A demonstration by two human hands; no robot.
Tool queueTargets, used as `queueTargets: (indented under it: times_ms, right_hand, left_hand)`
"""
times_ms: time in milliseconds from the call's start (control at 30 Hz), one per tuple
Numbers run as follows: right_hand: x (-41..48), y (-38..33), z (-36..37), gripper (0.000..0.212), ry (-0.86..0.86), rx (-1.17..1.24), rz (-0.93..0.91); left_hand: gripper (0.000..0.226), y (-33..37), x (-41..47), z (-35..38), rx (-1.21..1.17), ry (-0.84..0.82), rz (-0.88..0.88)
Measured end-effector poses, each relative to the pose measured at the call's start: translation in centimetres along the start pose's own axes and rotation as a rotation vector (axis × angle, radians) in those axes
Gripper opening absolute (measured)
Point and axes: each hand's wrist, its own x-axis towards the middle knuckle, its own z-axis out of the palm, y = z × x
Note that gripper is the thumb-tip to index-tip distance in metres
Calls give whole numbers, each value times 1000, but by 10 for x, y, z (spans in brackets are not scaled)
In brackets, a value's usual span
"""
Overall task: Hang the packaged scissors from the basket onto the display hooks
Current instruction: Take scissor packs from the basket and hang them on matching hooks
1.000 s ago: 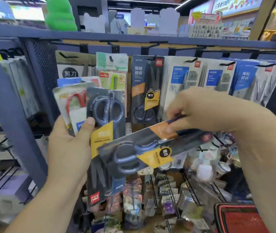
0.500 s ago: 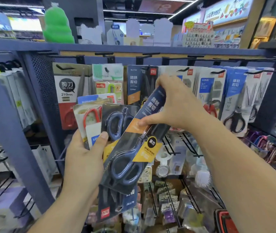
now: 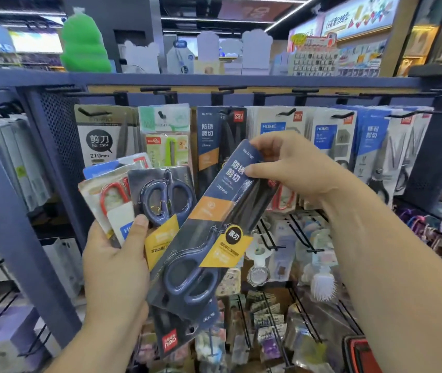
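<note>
Now pinching the dark scissors pack (image 3: 214,232) at its top end with the right hand (image 3: 292,170).
Thumb on printed face, fingers curled behind; pack slanting down-left from the pinch, handles lowest, overlapping the fan of packs (image 3: 160,195) gripped in the left hand (image 3: 115,265), thumb pressed across their fronts. Just above and behind the pinch, display hooks (image 3: 286,113) loaded with hanging scissors cards (image 3: 271,127). Well below the right forearm, red basket (image 3: 355,354) rim at frame corner.

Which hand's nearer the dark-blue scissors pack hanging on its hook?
Right. The right hand, pinching the tilted pack by its top, sits just right of the hanging pack; the left hand is well below and left, holding a fan of packs.
</note>
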Motion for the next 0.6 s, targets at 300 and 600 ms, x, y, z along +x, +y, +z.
queueTargets:
  times_ms: [300, 600]
  right_hand:
    - [14, 9, 21, 13, 171, -121, 18]
    - [18, 3, 60, 71, 728, 525, 214]
  left_hand:
    - [25, -7, 1, 12, -2, 19, 36]
    - [13, -18, 0, 21, -11, 107, 43]
